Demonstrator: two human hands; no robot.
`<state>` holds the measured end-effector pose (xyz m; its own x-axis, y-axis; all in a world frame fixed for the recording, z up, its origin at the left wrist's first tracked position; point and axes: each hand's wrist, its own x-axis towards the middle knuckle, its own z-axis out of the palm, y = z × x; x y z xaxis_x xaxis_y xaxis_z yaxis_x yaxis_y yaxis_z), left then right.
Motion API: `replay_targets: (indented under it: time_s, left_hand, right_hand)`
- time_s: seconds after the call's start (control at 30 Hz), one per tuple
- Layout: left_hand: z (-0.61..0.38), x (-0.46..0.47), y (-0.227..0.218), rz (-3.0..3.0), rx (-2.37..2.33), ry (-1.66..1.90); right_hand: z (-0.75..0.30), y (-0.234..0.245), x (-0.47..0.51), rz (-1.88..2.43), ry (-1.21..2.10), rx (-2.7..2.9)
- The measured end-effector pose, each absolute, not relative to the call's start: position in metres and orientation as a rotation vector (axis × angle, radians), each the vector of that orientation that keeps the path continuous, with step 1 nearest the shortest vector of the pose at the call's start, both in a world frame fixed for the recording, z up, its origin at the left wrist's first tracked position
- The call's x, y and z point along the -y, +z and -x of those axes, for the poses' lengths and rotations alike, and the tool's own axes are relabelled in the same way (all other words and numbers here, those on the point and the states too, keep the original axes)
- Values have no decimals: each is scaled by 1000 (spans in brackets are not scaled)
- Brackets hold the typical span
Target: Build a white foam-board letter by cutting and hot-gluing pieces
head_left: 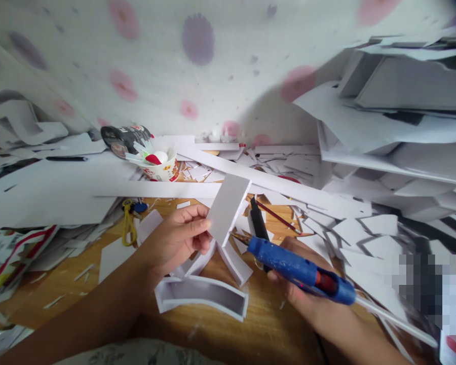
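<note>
My left hand [188, 230] pinches a flat white foam board piece [230, 205] by its left edge, tilted above the table. In my right hand [304, 284] is a blue glue gun [296, 263], a white glue stick [397, 319] jutting from its back end. The nozzle [241, 237] points left, at the lower right edge of the board; whether it touches cannot be made out. Below them on the table lies a curved, open white foam box shape [201, 296]. Behind it are narrow curved white strips [236, 263], partly hidden by the held piece and my left hand.
A black utility knife [259, 220] and a dark red pencil [277, 215] lie behind the glue gun. White offcuts [368, 233] litter the wooden table [281, 329]. A paper tub [163, 167] stands at the back; white foam shapes [395, 142] pile up on the right.
</note>
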<state>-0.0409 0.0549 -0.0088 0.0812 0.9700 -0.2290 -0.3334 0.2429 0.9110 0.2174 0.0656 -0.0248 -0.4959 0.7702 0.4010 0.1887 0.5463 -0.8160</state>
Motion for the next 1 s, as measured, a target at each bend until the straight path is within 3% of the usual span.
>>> replay_targets:
  time_s: [1.0]
  left_hand:
    - [41,-56,-8,-759,-1031,1170]
  right_hand:
    - [-218,-33,-67,815,961,1957]
